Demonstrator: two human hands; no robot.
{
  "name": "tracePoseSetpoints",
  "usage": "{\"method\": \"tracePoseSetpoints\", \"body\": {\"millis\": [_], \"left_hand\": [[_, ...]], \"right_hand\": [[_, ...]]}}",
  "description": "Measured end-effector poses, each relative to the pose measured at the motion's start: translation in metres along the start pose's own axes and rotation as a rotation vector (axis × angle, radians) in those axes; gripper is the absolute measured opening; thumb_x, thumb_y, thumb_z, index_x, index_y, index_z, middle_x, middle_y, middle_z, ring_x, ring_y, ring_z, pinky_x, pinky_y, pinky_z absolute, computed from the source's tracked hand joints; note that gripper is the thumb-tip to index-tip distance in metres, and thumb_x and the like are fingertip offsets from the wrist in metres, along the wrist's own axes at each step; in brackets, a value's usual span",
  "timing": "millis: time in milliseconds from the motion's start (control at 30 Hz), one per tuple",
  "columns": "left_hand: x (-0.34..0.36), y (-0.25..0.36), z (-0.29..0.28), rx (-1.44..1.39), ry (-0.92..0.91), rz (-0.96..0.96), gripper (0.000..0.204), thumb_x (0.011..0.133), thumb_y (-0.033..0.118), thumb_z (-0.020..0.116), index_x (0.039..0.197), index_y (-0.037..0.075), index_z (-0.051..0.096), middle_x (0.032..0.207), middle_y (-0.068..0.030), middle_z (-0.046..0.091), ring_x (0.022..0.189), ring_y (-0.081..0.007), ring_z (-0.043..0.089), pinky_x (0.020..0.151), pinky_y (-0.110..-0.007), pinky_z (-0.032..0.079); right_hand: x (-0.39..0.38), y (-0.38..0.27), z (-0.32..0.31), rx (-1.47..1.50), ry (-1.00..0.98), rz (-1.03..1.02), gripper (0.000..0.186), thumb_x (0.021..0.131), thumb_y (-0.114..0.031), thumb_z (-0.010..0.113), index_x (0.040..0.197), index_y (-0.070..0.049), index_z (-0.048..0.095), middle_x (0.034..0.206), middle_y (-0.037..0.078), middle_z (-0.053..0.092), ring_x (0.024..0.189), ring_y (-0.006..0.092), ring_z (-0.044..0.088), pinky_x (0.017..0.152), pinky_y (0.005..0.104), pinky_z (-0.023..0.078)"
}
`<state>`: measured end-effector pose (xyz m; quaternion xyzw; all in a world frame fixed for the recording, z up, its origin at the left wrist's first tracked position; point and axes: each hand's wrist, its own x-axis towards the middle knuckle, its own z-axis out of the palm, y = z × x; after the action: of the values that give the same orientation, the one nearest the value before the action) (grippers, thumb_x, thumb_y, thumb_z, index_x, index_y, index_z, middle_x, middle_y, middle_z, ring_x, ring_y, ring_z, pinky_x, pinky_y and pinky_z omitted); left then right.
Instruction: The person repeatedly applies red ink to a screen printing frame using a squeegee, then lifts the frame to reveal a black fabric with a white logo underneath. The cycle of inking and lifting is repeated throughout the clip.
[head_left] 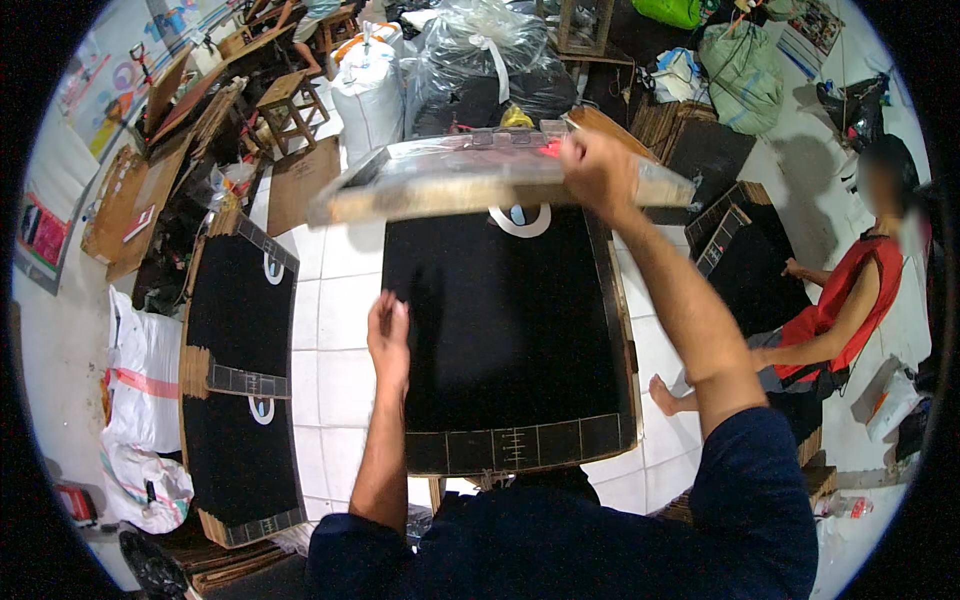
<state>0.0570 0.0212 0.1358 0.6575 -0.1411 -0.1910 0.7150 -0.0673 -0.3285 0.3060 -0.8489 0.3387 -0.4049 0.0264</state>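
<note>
A screen printing frame [440, 203] with a wooden border is raised and tilted over the far end of a board, slightly blurred. My right hand [600, 170] is closed on its near edge, right of the middle. Below it lies black fabric [500, 310] on the board, with a white and blue printed mark [520, 218] at its far end, partly covered by the frame. My left hand [389, 330] is over the fabric's left edge, apart from the frame. Its fingers are loosely bent and slightly smeared, with nothing visible in them.
More boards with black fabric [245, 330] and similar marks stand at left. A person in a red top [850, 290] sits at right beside another black board [745, 270]. White sacks [368, 90], a plastic-wrapped bundle [480, 60] and a wooden stool [290, 105] are behind.
</note>
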Motion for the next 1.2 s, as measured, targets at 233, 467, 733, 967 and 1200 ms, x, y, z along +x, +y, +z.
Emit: {"method": "tracePoseSetpoints", "body": {"millis": [233, 467, 733, 967, 1200], "left_hand": [[0.006, -0.018, 0.056, -0.392, 0.232, -0.561, 0.063, 0.108, 0.061, 0.039, 0.139, 0.007, 0.049, 0.127, -0.0122, 0.059, 0.106, -0.0279, 0.064, 0.079, -0.047, 0.057], [-0.009, -0.106, 0.012, 0.263, -0.039, -0.728, 0.059, 0.105, 0.059, 0.051, 0.121, 0.004, 0.063, 0.090, -0.0120, 0.072, 0.085, -0.0243, 0.070, 0.069, -0.039, 0.054], [-0.033, -0.138, 0.095, 1.362, -0.210, 0.437, 0.081, 0.077, 0.054, 0.084, 0.136, 0.007, 0.055, 0.152, -0.0166, 0.045, 0.147, -0.0370, 0.036, 0.121, -0.061, 0.021], [-0.034, -0.160, 0.092, 1.347, -0.171, 0.408, 0.089, 0.069, 0.052, 0.085, 0.138, 0.006, 0.052, 0.151, -0.0189, 0.045, 0.150, -0.0421, 0.031, 0.122, -0.065, 0.016], [-0.034, -0.164, 0.091, 1.341, -0.154, 0.449, 0.092, 0.069, 0.054, 0.084, 0.140, 0.007, 0.050, 0.151, -0.0185, 0.046, 0.150, -0.0416, 0.031, 0.123, -0.065, 0.013]], "right_hand": [[-0.195, 0.042, 0.047, 0.249, -0.235, 0.001, 0.022, 0.086, -0.024, 0.070, 0.104, -0.011, 0.070, 0.099, 0.012, 0.064, 0.102, 0.0331, 0.061, 0.088, 0.0460, 0.048], [-0.166, 0.150, 0.145, 0.108, -0.334, 0.063, 0.047, 0.079, -0.021, 0.076, 0.122, -0.006, 0.063, 0.118, 0.015, 0.060, 0.114, 0.0355, 0.057, 0.098, 0.0496, 0.046], [-0.011, 0.224, 0.268, -0.075, -0.347, -0.221, 0.069, 0.077, -0.008, 0.073, 0.142, -0.003, 0.051, 0.138, 0.016, 0.057, 0.135, 0.0344, 0.050, 0.110, 0.0502, 0.042], [0.032, 0.225, 0.302, -0.176, -0.728, -0.293, 0.080, 0.074, -0.003, 0.076, 0.148, -0.006, 0.047, 0.137, 0.017, 0.058, 0.132, 0.0375, 0.053, 0.104, 0.0470, 0.049], [0.034, 0.211, 0.250, -0.163, -0.808, -0.149, 0.032, 0.079, -0.019, 0.075, 0.110, -0.013, 0.072, 0.105, 0.017, 0.075, 0.104, 0.0368, 0.071, 0.091, 0.0504, 0.055]]}}
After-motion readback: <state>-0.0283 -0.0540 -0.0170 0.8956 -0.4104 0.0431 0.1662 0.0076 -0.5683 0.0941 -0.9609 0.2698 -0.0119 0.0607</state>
